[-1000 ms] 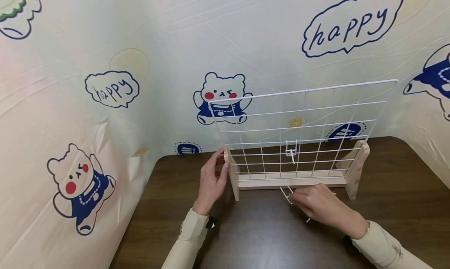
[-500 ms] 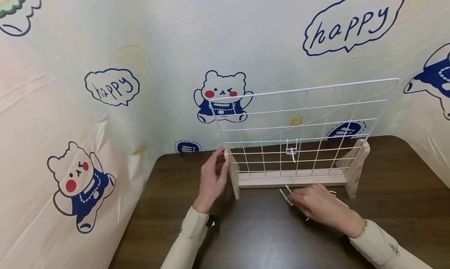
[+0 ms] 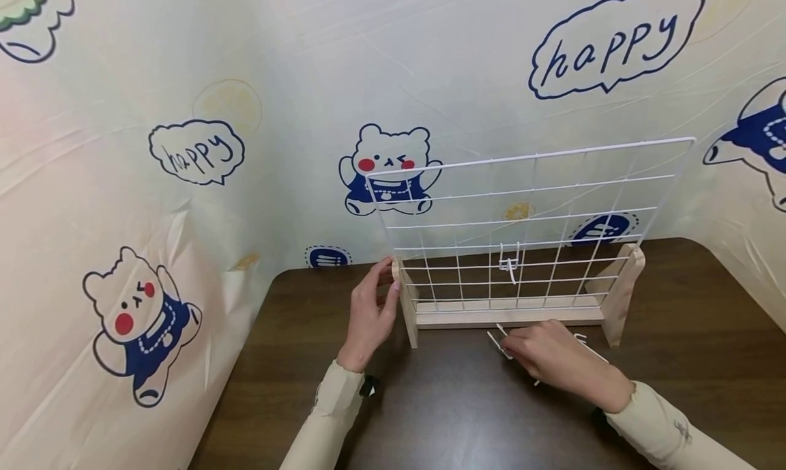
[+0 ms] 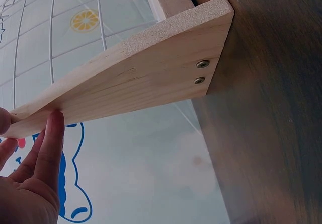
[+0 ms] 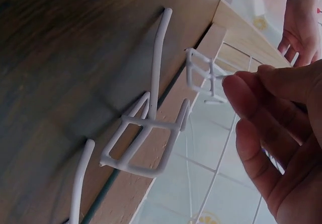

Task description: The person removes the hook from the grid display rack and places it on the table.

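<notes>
A white wire grid panel (image 3: 467, 238) stands upright in a pale wooden base (image 3: 510, 316). My left hand (image 3: 370, 316) grips the upper end of the left wooden upright (image 4: 141, 63), its fingertips against the wood. My right hand (image 3: 552, 357) pinches a white wire hook (image 5: 201, 75) between thumb and fingers, low in front of the base. The hook's squared frame points away from the fingertips; its other end is hidden by them. Another white wire hook (image 3: 509, 262) hangs on the grid near its middle.
A loose white hook (image 5: 146, 133) lies on the table in front of the base. Part of one more white wire piece (image 5: 80, 183) shows nearby. The brown tabletop (image 3: 442, 415) ends at a pale printed curtain (image 3: 295, 149) behind the stand.
My right hand and sleeve have shifted slightly left, showing more of the loose hook on the table behind the wrist. The left hand keeps its place on the upright.
</notes>
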The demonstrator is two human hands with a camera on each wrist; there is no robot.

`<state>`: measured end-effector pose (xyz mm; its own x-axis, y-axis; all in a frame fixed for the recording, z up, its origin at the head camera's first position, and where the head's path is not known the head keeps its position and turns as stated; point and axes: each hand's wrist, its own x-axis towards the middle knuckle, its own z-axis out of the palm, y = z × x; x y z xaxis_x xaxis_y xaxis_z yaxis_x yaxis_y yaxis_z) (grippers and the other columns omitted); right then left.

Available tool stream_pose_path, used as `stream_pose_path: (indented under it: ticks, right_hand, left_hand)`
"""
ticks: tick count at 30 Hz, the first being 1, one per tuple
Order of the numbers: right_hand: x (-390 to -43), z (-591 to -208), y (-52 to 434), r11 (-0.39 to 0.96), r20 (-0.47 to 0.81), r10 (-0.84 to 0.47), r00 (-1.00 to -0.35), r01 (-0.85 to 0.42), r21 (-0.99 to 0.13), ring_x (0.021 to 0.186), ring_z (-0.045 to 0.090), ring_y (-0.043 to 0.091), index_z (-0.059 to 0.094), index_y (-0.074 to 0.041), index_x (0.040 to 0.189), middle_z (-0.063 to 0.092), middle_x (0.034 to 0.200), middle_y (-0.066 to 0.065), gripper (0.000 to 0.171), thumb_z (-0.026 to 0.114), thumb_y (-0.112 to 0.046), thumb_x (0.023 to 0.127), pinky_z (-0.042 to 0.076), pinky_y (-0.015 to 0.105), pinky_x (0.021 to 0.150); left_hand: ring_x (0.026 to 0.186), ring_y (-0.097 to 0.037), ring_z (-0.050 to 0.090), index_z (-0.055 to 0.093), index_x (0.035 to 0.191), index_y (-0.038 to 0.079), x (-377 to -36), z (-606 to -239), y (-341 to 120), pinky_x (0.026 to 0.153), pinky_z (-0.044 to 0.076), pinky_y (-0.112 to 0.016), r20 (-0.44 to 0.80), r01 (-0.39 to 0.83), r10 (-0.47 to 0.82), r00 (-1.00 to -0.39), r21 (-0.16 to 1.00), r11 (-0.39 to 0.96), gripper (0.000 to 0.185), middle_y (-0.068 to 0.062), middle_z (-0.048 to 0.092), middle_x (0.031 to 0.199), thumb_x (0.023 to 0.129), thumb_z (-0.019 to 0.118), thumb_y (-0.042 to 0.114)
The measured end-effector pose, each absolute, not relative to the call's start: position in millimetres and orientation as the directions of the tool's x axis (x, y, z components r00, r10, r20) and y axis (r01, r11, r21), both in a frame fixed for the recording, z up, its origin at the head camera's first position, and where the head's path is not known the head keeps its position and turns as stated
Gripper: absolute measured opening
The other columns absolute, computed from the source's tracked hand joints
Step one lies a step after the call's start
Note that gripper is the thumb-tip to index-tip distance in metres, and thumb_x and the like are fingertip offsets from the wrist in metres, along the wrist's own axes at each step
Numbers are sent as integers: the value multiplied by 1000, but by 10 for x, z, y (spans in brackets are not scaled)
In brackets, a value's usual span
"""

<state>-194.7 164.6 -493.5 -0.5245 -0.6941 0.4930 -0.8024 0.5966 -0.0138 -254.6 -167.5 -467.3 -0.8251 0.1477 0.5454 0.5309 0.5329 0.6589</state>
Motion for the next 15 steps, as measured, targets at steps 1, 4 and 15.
stream_pose_path:
  ticks: [1,4,15]
  right_hand:
    - [-1946,-4934,1643,602,487,-694,-531,-798,-12,52,56,6,63,-23,77,60,66,-15,23,81,-8,80,32,24,42]
    - [-1943,-4933,1637,619,470,-691,-549,-785,-6,51,56,7,62,-23,76,60,65,-15,24,80,-9,81,31,25,42]
    - [-1949,-4944,1586,658,414,-689,-595,-753,14,49,55,10,61,-22,73,60,63,-13,25,80,-11,84,32,28,40]
  left_hand:
    - [108,-28,74,54,148,13,-2544,-4673,-1676,72,67,-37,547,532,147,-824,657,535,44,-12,71,129,106,61,22]
    - [107,-28,75,54,148,14,-2538,-4674,-1677,72,66,-30,554,537,148,-819,651,536,44,-12,71,129,106,61,21]
    - [107,-28,75,54,148,13,-2540,-4674,-1679,72,67,-38,553,537,147,-820,657,529,43,-12,71,129,106,61,21]
